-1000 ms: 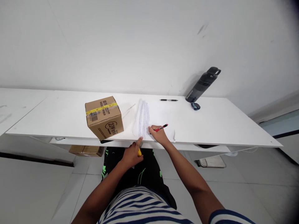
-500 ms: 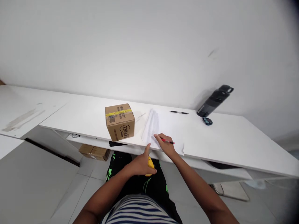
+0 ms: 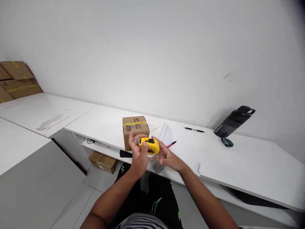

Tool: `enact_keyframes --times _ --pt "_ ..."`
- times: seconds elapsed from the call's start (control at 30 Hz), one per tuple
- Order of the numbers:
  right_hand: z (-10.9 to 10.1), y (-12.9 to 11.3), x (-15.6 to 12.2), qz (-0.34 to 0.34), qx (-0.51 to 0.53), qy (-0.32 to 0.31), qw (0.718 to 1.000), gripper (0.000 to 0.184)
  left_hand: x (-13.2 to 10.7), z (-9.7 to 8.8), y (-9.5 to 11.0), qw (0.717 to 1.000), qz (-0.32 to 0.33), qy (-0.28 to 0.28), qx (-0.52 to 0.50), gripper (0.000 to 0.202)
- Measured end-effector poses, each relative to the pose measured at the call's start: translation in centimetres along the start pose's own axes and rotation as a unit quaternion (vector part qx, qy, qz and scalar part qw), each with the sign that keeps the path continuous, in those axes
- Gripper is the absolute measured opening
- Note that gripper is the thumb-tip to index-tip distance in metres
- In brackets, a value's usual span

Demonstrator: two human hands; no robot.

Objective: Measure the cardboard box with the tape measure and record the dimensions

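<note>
My left hand [image 3: 138,156] is closed around a yellow tape measure [image 3: 149,145], lifted in front of me above the table's near edge. My right hand [image 3: 165,156] touches the tape measure's right side with fingers spread and holds nothing. A red pen [image 3: 172,144] lies on the white table [image 3: 238,159] just past my right hand, beside a sheet of white paper [image 3: 167,135]. A small cardboard box [image 3: 135,128] with yellow tape stands directly behind the tape measure.
A black pen [image 3: 194,129], a dark water bottle [image 3: 234,121] leaning on the wall and a small blue object [image 3: 227,142] sit at the table's far right. Cardboard boxes [image 3: 14,79] are stacked far left; another box [image 3: 104,161] is under the table.
My right hand let go of the red pen, which now lies on the table. My left hand rose with the tape measure, and both hands met on it. My view swung left.
</note>
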State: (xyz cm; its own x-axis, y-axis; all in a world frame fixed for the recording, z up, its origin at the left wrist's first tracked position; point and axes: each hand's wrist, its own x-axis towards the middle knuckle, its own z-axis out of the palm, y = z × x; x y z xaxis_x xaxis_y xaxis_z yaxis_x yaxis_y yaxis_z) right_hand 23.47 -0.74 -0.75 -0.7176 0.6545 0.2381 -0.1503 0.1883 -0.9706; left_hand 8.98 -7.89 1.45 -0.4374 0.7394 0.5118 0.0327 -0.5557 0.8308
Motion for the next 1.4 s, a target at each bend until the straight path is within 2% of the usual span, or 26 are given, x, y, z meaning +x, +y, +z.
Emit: enact_keyframes --times 0.07,0.1,0.13,0.2,0.27,0.3,0.37,0.43,0.53,0.67,0.73,0.8,0.87,0.9,0.97,1.03,1.07,1.17,1.27,1.33,1.4 --pt "2.8 -0.5 0.7 -0.032 0.058 0.095 0.993 0.066 0.5 0.0 -0.5 0.991 0.076 -0.035 0.104 0.063" --pt "3.7 -0.7 1.1 -0.035 0.072 0.146 0.986 0.055 1.2 -0.3 -0.6 0.974 0.125 -0.058 0.177 0.067" --pt "4.3 -0.8 1.4 -0.035 0.081 0.19 0.978 0.048 2.2 -0.8 -0.6 0.947 0.175 -0.089 0.255 0.073" --pt "4.6 -1.2 1.8 -0.031 0.085 0.243 0.966 0.046 4.9 -2.2 -0.2 0.869 0.254 -0.156 0.394 0.088" --pt "4.2 -1.5 1.7 -0.028 0.074 0.284 0.956 0.049 8.1 -4.1 0.2 0.792 0.254 -0.256 0.492 0.087" --pt "3.9 -1.6 1.5 -0.027 0.065 0.306 0.949 0.051 9.6 -5.0 0.3 0.767 0.242 -0.263 0.533 0.085" --pt "3.2 -1.7 1.0 -0.02 0.052 0.346 0.937 0.054 11.9 -6.7 0.3 0.732 0.211 -0.271 0.588 0.085" --pt "2.5 -1.7 0.6 -0.012 0.04 0.382 0.923 0.057 13.1 -7.9 -0.1 0.722 0.165 -0.291 0.606 0.084" --pt "1.8 -1.8 0.3 -0.002 0.031 0.419 0.907 0.063 13.0 -8.8 -1.0 0.726 0.145 -0.325 0.589 0.079" --pt "1.5 -2.8 0.2 -0.009 0.006 0.428 0.904 0.063 11.7 -8.5 -1.0 0.727 0.227 -0.35 0.546 0.074" --pt "1.8 -3.5 0.0 -0.029 -0.023 0.415 0.909 0.058 10.9 -7.9 -0.2 0.735 0.274 -0.312 0.536 0.072" --pt "2.4 -4.0 -0.2 -0.055 -0.056 0.401 0.913 0.055 10.0 -7.2 1.1 0.765 0.288 -0.239 0.524 0.064" --pt "3.2 -4.2 -0.2 -0.087 -0.103 0.388 0.912 0.054 8.9 -6.2 2.7 0.815 0.253 -0.184 0.488 0.055" --pt "3.5 -4.2 -0.2 -0.113 -0.133 0.374 0.911 0.054 8.4 -5.7 3.5 0.843 0.219 -0.184 0.456 0.054" --pt "4.2 -4.1 0.0 -0.181 -0.191 0.322 0.909 0.055 7.5 -4.9 4.9 0.89 0.119 -0.233 0.374 0.054" --pt "4.6 -4.2 0.2 -0.241 -0.227 0.261 0.907 0.057 6.9 -4.3 6.0 0.912 0.017 -0.288 0.292 0.052" --pt "4.6 -4.2 0.3 -0.256 -0.238 0.24 0.906 0.058 6.8 -4.2 6.4 0.918 -0.022 -0.296 0.263 0.052" --pt "4.0 -4.8 0.2 -0.222 -0.261 0.236 0.909 0.052 7.9 -4.9 6.7 0.937 -0.084 -0.252 0.228 0.051" --pt "1.3 -5.3 0.1 -0.141 -0.226 0.286 0.92 0.052 11.0 -7.2 5.7 0.952 -0.108 -0.183 0.218 0.047" --pt "-1.7 -5.2 0.3 -0.115 -0.186 0.33 0.919 0.062 13.3 -9.1 4.2 0.968 -0.103 -0.096 0.207 0.045" --pt "-4.8 -4.8 0.7 -0.083 -0.176 0.354 0.915 0.068 15.2 -10.9 2.4 0.969 -0.129 -0.036 0.207 0.043"
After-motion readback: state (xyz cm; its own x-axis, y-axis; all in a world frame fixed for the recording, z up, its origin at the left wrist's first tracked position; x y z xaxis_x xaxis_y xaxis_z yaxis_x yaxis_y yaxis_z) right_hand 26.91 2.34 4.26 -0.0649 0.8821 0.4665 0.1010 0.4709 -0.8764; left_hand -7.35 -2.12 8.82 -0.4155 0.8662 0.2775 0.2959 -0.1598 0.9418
